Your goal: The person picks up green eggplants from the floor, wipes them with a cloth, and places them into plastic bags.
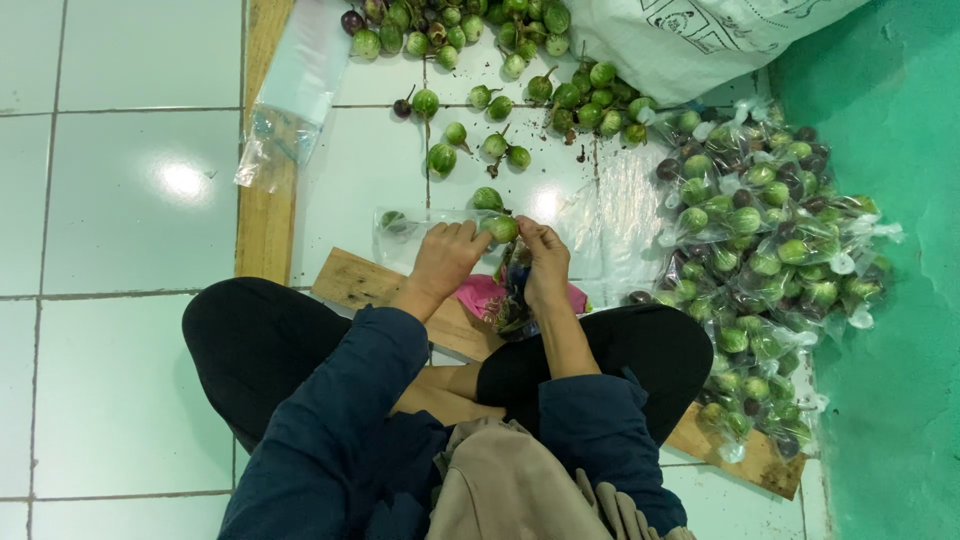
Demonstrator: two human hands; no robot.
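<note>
White tiled floor (120, 200), green wall (880, 300) on the right side, person sitting cross-legged on a wooden plank (350, 280).

Left hand (445, 258): fingers curled down, gripping the edge of a clear plastic bag (420, 228) that lies flat on the tiles ahead of the knees. Bag holds one small green eggplant near its far-left end (392, 218).

Right hand (545, 262): fingers pinched shut around the bag's other side, with a round green eggplant (502, 228) right at the fingertips, between the two hands. Can't tell whether that eggplant is inside the bag mouth or just against it.

Under the hands: pink cloth (480, 293) on the lap, partly hidden.

Loose pile of small green and purple eggplants (500, 60) spread on the tiles ahead, well apart from the hands. White sack (700, 35) at top right, touching that pile. Heap of filled, tied clear bags (770, 250) stacked to the right, along the wall. Spare roll of clear bags (290, 95) lies over a wooden strip on the left.
</note>
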